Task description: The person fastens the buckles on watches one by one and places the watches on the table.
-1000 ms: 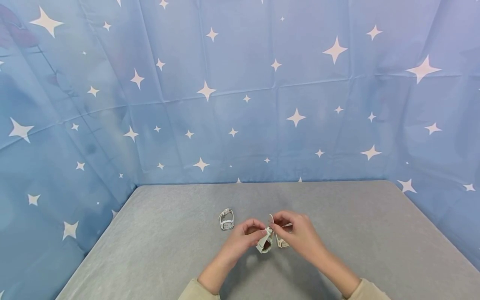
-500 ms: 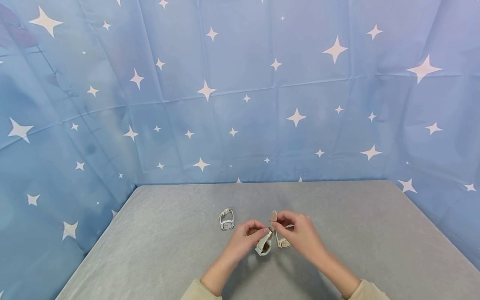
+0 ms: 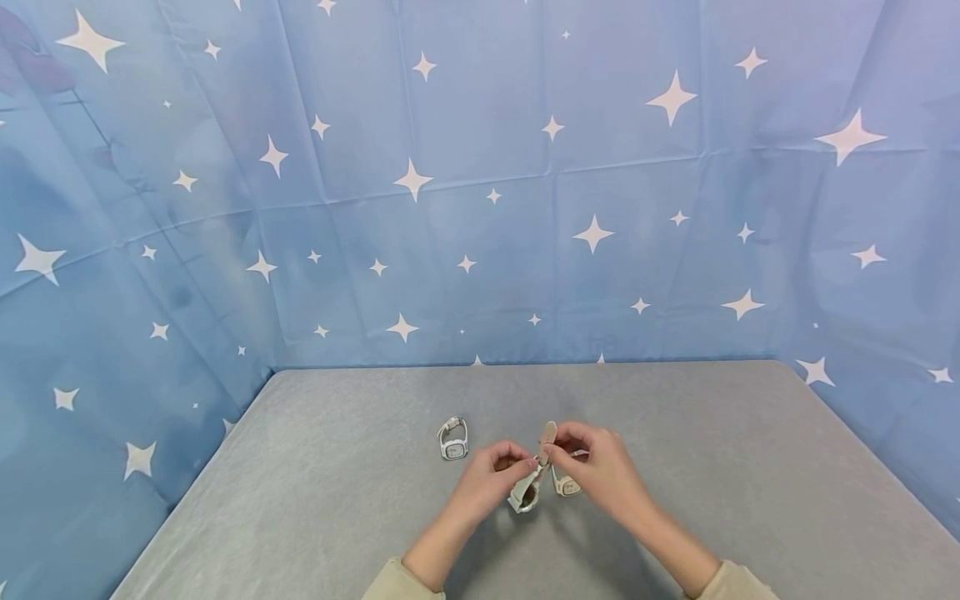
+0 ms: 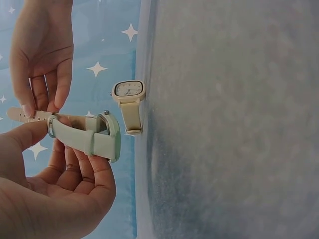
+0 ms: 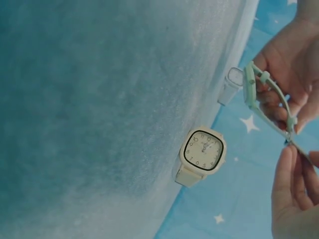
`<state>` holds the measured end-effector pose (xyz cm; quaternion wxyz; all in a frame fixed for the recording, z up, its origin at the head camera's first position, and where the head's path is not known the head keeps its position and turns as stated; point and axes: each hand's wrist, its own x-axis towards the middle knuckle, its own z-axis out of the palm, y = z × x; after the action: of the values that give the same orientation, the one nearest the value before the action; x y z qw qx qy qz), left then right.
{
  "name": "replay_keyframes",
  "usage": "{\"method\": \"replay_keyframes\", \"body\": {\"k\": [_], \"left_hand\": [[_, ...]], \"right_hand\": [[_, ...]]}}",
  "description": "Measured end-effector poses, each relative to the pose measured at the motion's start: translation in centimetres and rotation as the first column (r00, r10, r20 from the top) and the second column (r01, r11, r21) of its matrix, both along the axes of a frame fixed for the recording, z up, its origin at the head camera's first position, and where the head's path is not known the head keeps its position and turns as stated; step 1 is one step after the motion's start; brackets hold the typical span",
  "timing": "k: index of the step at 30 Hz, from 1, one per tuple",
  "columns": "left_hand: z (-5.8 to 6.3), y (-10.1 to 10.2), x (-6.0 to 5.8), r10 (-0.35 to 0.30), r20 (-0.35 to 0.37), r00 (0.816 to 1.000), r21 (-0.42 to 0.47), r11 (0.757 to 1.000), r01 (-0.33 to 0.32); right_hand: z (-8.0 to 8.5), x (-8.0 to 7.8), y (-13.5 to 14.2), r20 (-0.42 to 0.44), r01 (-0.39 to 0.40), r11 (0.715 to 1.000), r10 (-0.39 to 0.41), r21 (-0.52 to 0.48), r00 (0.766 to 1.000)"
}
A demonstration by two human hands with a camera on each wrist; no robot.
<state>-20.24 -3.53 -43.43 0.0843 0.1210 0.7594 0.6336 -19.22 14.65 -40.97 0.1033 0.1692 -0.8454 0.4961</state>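
Between my two hands hangs a pale green wristwatch (image 3: 525, 493), held above the table with its strap bent into a loop. My left hand (image 3: 483, 485) pinches the buckle end between thumb and fingers; the buckle (image 4: 51, 125) shows at the thumb tip in the left wrist view. The holed strap end (image 4: 31, 116), beige on its inner side, passes through the buckle and is pinched by my right hand (image 3: 596, 467). In the right wrist view the green watch case (image 5: 249, 85) is seen edge-on.
A cream watch with a squarish dial (image 5: 203, 150) lies on the grey table (image 3: 337, 500), partly behind my right hand in the head view. Further left lies a white watch (image 3: 453, 451), its strap fastened in a loop. A blue starred cloth (image 3: 480, 217) hangs behind the table.
The holed strap end has turned to show its beige inner side and sticks up beyond the right fingertips. The watch case has tipped slightly down and left. Both hands have barely moved.
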Motion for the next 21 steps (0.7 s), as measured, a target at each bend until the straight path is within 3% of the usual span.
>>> {"method": "replay_keyframes", "body": {"k": [21], "left_hand": [[-0.05, 0.05, 0.01, 0.017, -0.022, 1.0, -0.04, 0.999, -0.018]], "right_hand": [[-0.39, -0.08, -0.06, -0.02, -0.019, 1.0, 0.019, -0.006, 1.0]]}}
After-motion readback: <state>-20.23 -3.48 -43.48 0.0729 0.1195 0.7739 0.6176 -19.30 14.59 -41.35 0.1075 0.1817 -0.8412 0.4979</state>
